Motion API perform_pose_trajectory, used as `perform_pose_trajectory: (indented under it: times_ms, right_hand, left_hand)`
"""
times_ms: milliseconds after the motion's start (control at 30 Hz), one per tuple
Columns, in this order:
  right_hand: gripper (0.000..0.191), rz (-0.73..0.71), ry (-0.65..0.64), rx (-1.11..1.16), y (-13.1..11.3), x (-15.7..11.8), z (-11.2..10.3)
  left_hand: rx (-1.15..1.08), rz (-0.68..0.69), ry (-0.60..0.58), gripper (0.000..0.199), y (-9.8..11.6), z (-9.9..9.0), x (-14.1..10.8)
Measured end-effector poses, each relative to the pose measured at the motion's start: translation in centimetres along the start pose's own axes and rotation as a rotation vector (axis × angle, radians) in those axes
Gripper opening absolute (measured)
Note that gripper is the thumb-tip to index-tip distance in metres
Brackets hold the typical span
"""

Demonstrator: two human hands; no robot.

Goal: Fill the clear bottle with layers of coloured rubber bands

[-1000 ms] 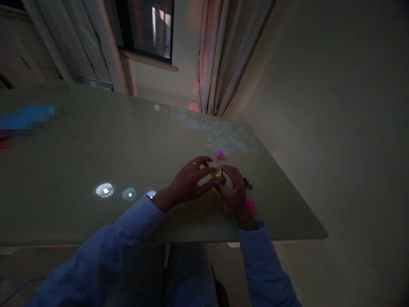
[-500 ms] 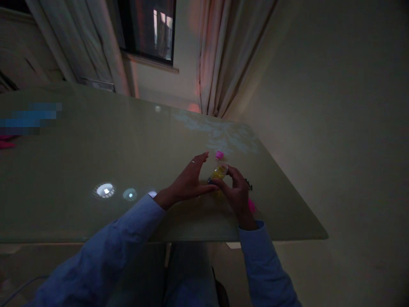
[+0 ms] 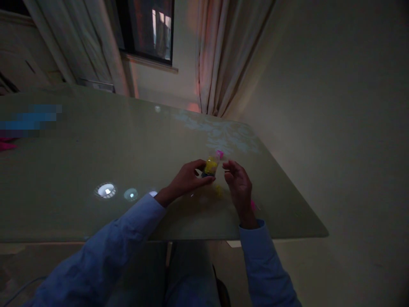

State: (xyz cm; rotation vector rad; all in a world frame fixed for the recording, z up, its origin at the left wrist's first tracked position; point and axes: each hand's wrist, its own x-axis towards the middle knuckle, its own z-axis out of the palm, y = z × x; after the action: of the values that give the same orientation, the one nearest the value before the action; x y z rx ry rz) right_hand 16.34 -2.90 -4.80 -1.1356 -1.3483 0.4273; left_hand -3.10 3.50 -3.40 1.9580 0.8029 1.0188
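Note:
A small clear container (image 3: pixel 211 165) with yellow contents and a dark lower end is held slightly tilted over the table. My left hand (image 3: pixel 188 178) is closed around it, thumb along the bottom and fingers on the far left side. Just to the right of the container is my right hand (image 3: pixel 238 183), fingers loosely bent and apart, with nothing seen in it. A pink piece (image 3: pixel 220 154), perhaps a cap, shows just behind the container. Below, between the hands, is a small yellow patch (image 3: pixel 219 190) on the table; I cannot tell what it is.
Another pink item (image 3: pixel 253 205) lies partly hidden beside my right wrist. The glossy table (image 3: pixel 128 153) has its right edge close to the wall. At the far left lie a pixelated blue thing (image 3: pixel 28 119) and a pink item (image 3: pixel 7 146). Curtains (image 3: pixel 211 64) hang behind.
The container has passed from my right hand to my left, which has closed on it. My right hand has let go and moved slightly right. The container now stands more upright.

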Motion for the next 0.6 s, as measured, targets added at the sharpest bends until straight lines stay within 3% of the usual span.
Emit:
perform_pose_trajectory:
  times_ms: [100,200,333,433,500,600]
  right_hand:
    - [0.042,0.005,0.075,-0.098,0.0,0.1,-0.2]
    - [0.04,-0.038,0.014,-0.286,0.1,-0.1,-0.9]
    - [0.052,-0.097,-0.273,-0.572,-0.2,-0.3,-2.9]
    - [0.066,-0.097,-0.581,-0.739,-0.4,0.1,-4.5]
    - [0.064,-0.077,-0.712,-0.808,-0.5,0.6,-5.0]
    - [0.05,-0.095,-0.795,-0.876,-0.7,1.3,-4.8]
  left_hand:
    - [-0.008,-0.052,0.1,0.037,-0.5,-0.2,0.3]
    - [-0.005,-0.09,0.153,0.036,-0.8,-0.3,0.5]
    - [0.005,-0.106,0.16,0.035,-0.8,-0.5,0.5]
    - [0.035,-0.087,0.162,0.035,-0.8,-0.6,0.5]
    - [0.057,-0.072,0.164,0.036,-0.8,-0.6,0.6]
    - [0.074,-0.057,0.158,0.037,-1.0,-0.6,0.6]
